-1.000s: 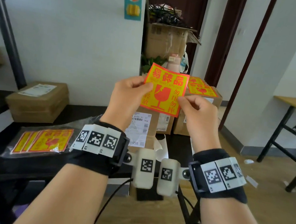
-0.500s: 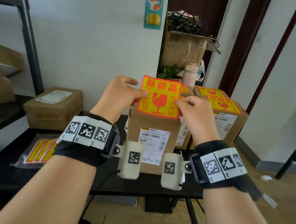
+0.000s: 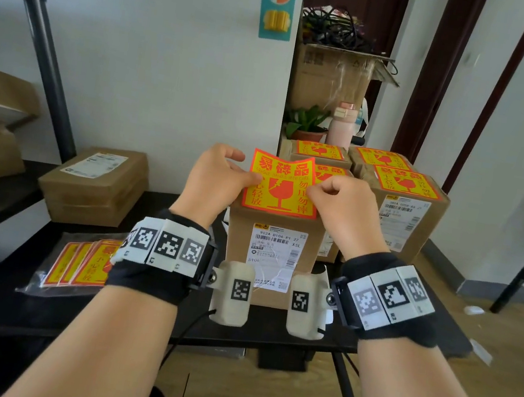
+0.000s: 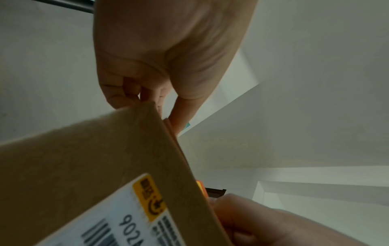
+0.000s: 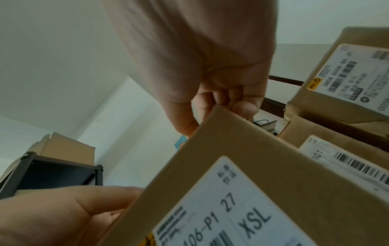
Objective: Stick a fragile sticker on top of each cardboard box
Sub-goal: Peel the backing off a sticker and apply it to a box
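An orange and yellow fragile sticker (image 3: 281, 186) hangs just above the top of the tall cardboard box (image 3: 270, 254) standing on the black table (image 3: 33, 292). My left hand (image 3: 222, 178) pinches its left edge and my right hand (image 3: 339, 198) pinches its right edge. The sticker's lower edge meets the box's front top edge; its upper part curls up. In the left wrist view the box (image 4: 94, 174) fills the lower left below my left hand (image 4: 160, 66). In the right wrist view the same box (image 5: 242, 183) lies under my right hand (image 5: 210, 66).
Several boxes with stickers on top (image 3: 401, 199) stand behind and to the right. A plain box (image 3: 94, 184) sits on the table's left. A clear bag of spare stickers (image 3: 79, 262) lies at front left. A metal shelf (image 3: 40, 26) rises on the left.
Both hands have lowered the sticker from chest height down onto the top of the tall box. The head view has turned right and closer to the boxes.
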Demonstrator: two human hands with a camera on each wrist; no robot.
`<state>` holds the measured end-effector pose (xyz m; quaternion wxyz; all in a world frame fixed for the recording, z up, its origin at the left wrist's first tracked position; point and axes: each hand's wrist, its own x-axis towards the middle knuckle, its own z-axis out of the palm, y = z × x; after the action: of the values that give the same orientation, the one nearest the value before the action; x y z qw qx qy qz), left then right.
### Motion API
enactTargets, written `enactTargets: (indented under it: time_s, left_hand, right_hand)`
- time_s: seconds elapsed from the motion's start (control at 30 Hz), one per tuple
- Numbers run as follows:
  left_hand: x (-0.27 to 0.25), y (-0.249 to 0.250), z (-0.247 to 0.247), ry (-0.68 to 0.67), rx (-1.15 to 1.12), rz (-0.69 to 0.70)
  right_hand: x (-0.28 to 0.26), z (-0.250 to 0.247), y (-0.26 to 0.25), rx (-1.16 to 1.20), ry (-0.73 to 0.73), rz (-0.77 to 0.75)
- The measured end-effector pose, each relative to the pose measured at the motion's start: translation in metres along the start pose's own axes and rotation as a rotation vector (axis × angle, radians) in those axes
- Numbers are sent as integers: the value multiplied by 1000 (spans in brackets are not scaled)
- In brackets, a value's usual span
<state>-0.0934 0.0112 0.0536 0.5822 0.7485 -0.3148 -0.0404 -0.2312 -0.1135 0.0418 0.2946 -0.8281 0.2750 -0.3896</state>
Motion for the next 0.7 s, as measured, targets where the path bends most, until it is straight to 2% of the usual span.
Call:
enactTargets:
  time_s: [0.53, 0.7]
  left_hand:
    - [2, -4, 1, -53, -4, -24]
    - [1, -7, 4, -29, 60, -2]
  right_hand:
    - [-1, -1, 2, -30, 4, -15]
    - [-1, 0, 3, -51, 1, -34]
